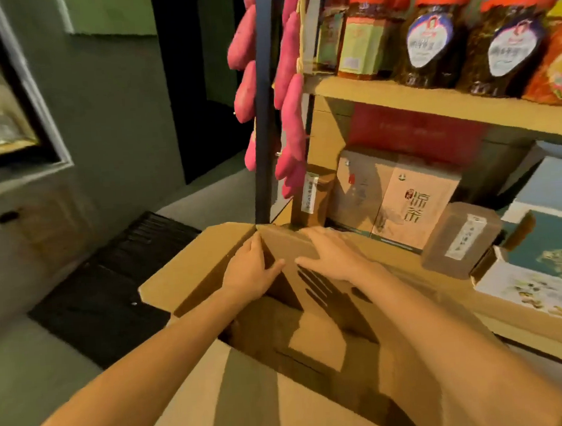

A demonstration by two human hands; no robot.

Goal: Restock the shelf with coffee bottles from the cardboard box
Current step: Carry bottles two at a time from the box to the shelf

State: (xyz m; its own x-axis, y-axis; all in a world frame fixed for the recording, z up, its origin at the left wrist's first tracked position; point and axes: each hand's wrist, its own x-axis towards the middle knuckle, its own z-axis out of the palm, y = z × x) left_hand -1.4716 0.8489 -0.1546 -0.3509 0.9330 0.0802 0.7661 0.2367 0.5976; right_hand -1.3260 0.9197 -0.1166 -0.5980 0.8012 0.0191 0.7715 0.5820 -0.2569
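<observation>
step: opening the brown corrugated cardboard box point(187, 276); no stocking has begun
left hand: left hand point(250, 270) grips the near edge of the far cardboard flap point(290, 243), fingers curled over it, thumb on top
right hand: right hand point(331, 256) lies just right of that grip, flat on the same flap, fingers straight and spread, holding nothing
box: directly under both hands, side flap folded out left of the grip, inner flaps partly covering the dark inside
coffee bottles: none visible in the box; contents hidden below the grip
shelf: pale wooden shelf unit point(431, 100), beyond and right of the grip
on lower shelf: brown square bottle with white label point(459, 237), well right of the grip; likely the same product, label too blurred to tell
next move: probably fold the flap back away from the body, clear the inner flaps, then reach down for a bottle
</observation>
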